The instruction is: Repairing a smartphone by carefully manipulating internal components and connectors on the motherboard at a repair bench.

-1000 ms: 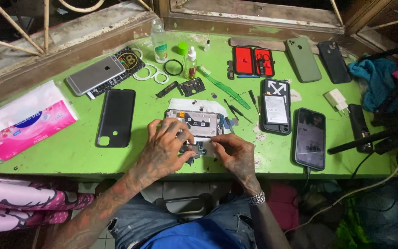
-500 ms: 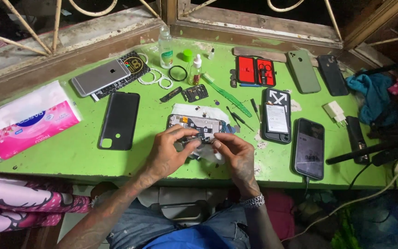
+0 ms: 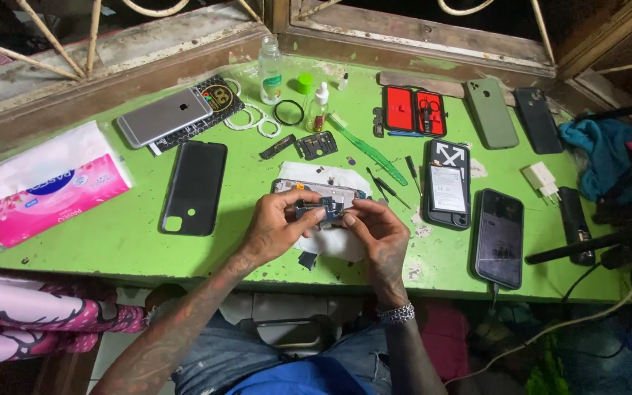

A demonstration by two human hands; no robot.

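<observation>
Both hands meet in the middle of the frame, low down, just above the near edge of the green painted bench (image 3: 96, 249). The left hand (image 3: 276, 227) and the right hand (image 3: 378, 230) each have their grip pinched shut on a small dark blue circuit part (image 3: 321, 211), thumbs and fingertips pressed on it from both sides. The part is held just over an opened phone body with a grey frame (image 3: 316, 189), which lies on a white cloth (image 3: 330, 241). To the left there is a flat black phone back cover (image 3: 194, 187), and between it and the hands is a strip of bare green. Farther left, near the bench's left edge, sits a pink and white pack of tissues (image 3: 49, 183). Right of the hands lie thin black tools (image 3: 385, 189), then a phone in a black case with white arrows (image 3: 448, 183), and a dark phone with a black screen (image 3: 499, 238) close to the front edge. At the top of the frame stand a clear plastic bottle (image 3: 270, 72) and an open red tool case (image 3: 413, 112). The most open space is the lower left of the bench, in front of the tissues and the back cover.
</observation>
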